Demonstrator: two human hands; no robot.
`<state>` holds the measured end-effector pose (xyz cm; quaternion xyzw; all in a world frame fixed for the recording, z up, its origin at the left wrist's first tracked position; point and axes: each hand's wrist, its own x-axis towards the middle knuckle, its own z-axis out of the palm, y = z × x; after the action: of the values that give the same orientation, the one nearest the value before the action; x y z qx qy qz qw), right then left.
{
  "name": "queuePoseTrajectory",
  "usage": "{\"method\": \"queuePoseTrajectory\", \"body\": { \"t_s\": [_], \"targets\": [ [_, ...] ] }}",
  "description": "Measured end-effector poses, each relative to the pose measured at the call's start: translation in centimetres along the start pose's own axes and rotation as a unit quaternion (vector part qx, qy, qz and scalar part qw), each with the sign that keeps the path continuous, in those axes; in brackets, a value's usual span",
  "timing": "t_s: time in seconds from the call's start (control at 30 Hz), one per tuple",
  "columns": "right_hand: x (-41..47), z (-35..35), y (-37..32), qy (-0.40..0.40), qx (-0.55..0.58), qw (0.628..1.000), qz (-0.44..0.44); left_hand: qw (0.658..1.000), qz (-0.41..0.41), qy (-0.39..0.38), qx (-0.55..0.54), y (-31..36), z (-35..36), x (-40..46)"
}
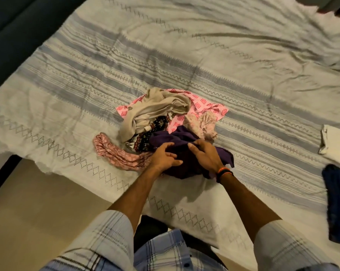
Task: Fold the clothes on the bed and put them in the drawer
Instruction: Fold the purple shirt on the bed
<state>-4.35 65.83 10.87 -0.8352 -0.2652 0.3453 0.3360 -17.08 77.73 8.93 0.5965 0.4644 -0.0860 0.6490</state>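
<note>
A heap of crumpled clothes lies near the front edge of the bed (214,55). On its near side is a dark purple garment (184,165). My left hand (164,156) and my right hand (205,154) both lie on it, fingers curled into the cloth. Behind it sit a beige garment (155,110), a pink patterned cloth (202,104), a dark printed piece (145,139) and a pale floral piece (203,124). A twisted pink garment (114,153) trails off to the left.
A folded white cloth (335,141) and a folded dark blue garment (339,200) lie at the bed's right side. The floor (38,202) shows at the lower left beside the bed edge. A dark headboard or sofa (14,26) runs along the upper left.
</note>
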Motion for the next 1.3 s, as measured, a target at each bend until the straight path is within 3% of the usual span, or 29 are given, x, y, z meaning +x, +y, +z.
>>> {"method": "queuePoseTrajectory", "body": {
  "t_s": [0.23,0.47,0.57,0.67,0.93,1.07,1.17,1.3],
  "targets": [
    [-2.4,-7.4,-2.9,0.037,0.074,0.990,-0.110,0.984,0.161,0.057,0.044,4.5,4.8,-4.6],
    [-7.0,-15.6,-4.6,0.051,0.177,0.965,-0.185,0.936,0.253,0.205,0.131,9.9,10.5,-9.8],
    [-9.2,-18.5,-4.8,0.051,0.253,0.948,-0.188,0.919,0.286,0.247,0.114,12.6,12.3,-11.5],
    [-10.6,-21.1,-3.9,0.058,0.263,0.943,-0.196,0.917,0.313,0.239,0.064,15.7,13.9,-13.5],
    [-12.2,-26.7,-0.8,0.097,0.063,0.979,-0.168,0.908,0.374,0.187,-0.020,23.2,16.0,-16.3],
    [-12.5,-28.9,-0.4,0.052,0.120,0.975,-0.181,0.904,0.392,0.159,-0.064,25.6,15.9,-16.0],
    [-12.4,-30.4,-1.0,0.096,0.163,0.962,-0.199,0.905,0.384,0.165,-0.079,26.8,15.5,-15.9],
    [-12.1,-31.7,-2.9,0.121,0.220,0.947,-0.202,0.928,0.314,0.200,0.011,27.2,14.7,-14.8]
  ]
}}
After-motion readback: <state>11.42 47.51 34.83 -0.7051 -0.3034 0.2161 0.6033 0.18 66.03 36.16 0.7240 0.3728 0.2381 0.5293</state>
